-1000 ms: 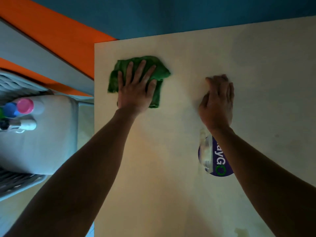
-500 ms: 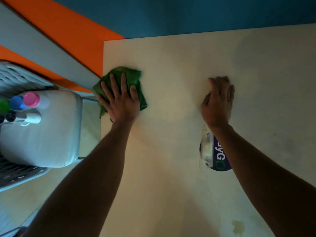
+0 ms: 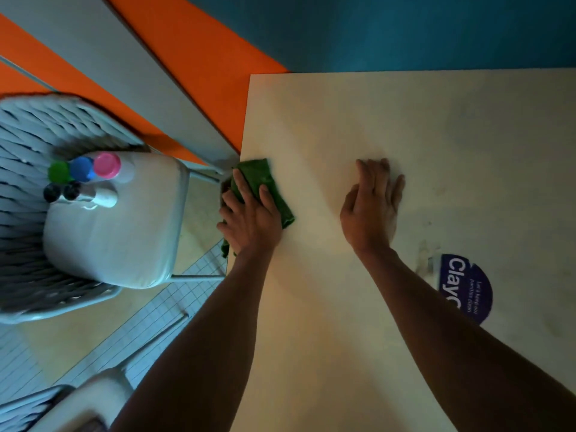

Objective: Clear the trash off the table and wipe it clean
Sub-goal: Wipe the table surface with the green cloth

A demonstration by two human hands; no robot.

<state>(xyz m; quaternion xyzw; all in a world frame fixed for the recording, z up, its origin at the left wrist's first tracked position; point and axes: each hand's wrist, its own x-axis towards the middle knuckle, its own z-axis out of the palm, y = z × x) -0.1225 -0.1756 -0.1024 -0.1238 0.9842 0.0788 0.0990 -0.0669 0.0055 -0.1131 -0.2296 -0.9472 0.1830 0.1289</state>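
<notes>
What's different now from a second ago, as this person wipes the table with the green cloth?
The left hand has swept the green cloth leftward, from well inside the table to its left edge, where part of the cloth now hangs over. The hand presses it flat throughout; nothing was picked up or let go. The right hand stays planted flat on the table, and the purple sticker stays beside that forearm.

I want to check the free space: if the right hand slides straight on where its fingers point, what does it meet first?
Nothing, as far as the picture shows. The right hand lies flat on the table, and ahead is only bare tabletop up to the far edge.
</notes>
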